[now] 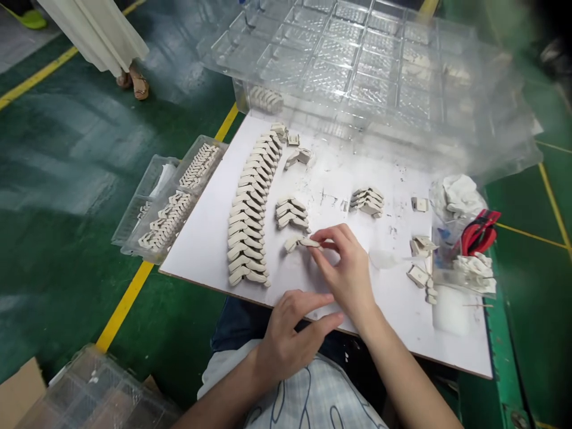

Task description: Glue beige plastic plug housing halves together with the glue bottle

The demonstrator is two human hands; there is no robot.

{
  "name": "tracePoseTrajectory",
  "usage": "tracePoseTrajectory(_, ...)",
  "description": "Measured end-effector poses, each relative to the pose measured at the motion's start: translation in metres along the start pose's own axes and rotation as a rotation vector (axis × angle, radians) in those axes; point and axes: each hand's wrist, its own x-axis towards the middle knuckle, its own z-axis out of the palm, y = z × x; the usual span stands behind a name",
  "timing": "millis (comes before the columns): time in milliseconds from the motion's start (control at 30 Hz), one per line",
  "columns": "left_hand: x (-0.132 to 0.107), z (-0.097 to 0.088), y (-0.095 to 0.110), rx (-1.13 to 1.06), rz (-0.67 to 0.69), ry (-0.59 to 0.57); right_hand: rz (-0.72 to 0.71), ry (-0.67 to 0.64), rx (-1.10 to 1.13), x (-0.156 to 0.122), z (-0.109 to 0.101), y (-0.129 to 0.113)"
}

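Observation:
My right hand (344, 268) pinches one end of a cream V-shaped piece (301, 243) low over the white board (357, 173). My left hand (297, 333) hovers at the board's front edge, fingers apart and nothing in them. Just beyond the pinched piece lies a short stack of similar V-shaped pieces (292, 213). To the left a long curved row of nested pieces (250, 214) runs away from me. Another small stack (367, 202) sits right of centre. A loose piece (298, 157) lies near the row's far end.
Clear compartment trays (339, 53) stand at the back. Filled trays (167, 220) sit beyond the left edge. On the right are loose pieces (419, 275), a red-and-black coiled strap (479, 233) and crumpled white tissue (460, 195). A person's sandalled foot (140, 86) shows at upper left.

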Motion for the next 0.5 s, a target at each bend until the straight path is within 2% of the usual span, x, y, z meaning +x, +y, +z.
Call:
tracePoseTrajectory(133, -0.002, 0.003, -0.005, -0.015, -0.021, -0.003, -0.194, 0.083, -0.276, 0.014, 0.022, 0.005)
tracePoseTrajectory(233, -0.003, 0.004, -0.010, -0.012, -0.029, -0.012, -0.204, 0.124, -0.382, 0.015, 0.032, 0.007)
tracePoseTrajectory(300, -0.004, 0.004, -0.012, -0.005, -0.028, -0.009, -0.165, 0.111, -0.399, 0.012, 0.027, 0.003)
tracePoseTrajectory(367, -0.005, 0.004, -0.013, 0.007, -0.029, -0.009, -0.141, 0.077, -0.352, 0.008, 0.006, -0.007)
tracePoseTrajectory(433, -0.006, 0.004, -0.014, 0.003, -0.038, -0.019, -0.140, 0.090, -0.302, 0.008, -0.032, -0.017)
tracePoseTrajectory(500, -0.007, 0.004, -0.015, -0.017, -0.053, -0.026, -0.118, 0.219, -0.355, 0.015, -0.077, -0.021)
